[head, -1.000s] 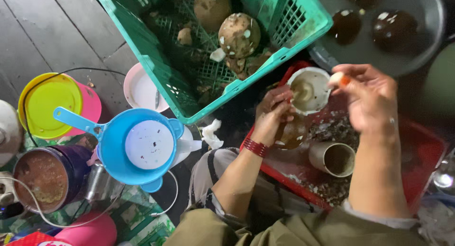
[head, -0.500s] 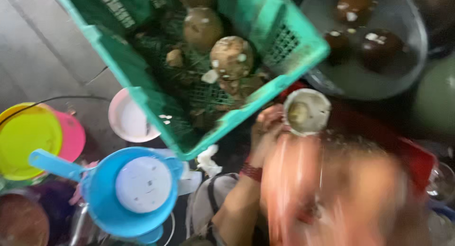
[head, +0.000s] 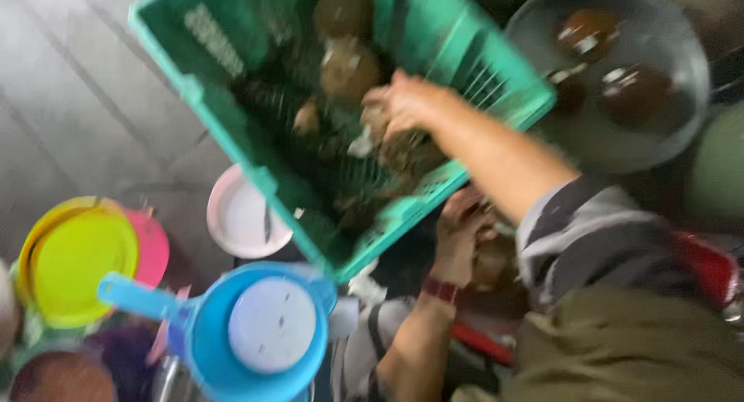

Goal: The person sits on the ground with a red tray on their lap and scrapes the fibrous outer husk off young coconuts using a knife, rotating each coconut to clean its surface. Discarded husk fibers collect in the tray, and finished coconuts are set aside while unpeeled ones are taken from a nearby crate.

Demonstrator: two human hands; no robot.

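The view is blurred by motion. My right hand [head: 403, 100] reaches into a green plastic crate [head: 225, 131] and rests fingers-down on a brown round husk [head: 407, 146] among several others [head: 349, 65]. Whether it grips one is unclear. My left hand [head: 461, 228], with a red band at the wrist, stays below the crate's near corner. It is curled around a brownish round shell piece [head: 494, 262], which my right sleeve partly hides.
A grey metal basin [head: 686, 57] at the upper right holds dark round pieces [head: 589, 30]. A blue scoop [head: 209, 348] with a white lid in it, yellow [head: 77, 262] and pink [head: 153, 247] plates and a pale bowl [head: 244, 216] lie at the left. A red tray [head: 709, 266] is at the right.
My right hand has left the shell piece and swung up and left into the crate. The camera has shifted, so the crate and basin sit lower in view. My left hand has stayed put.
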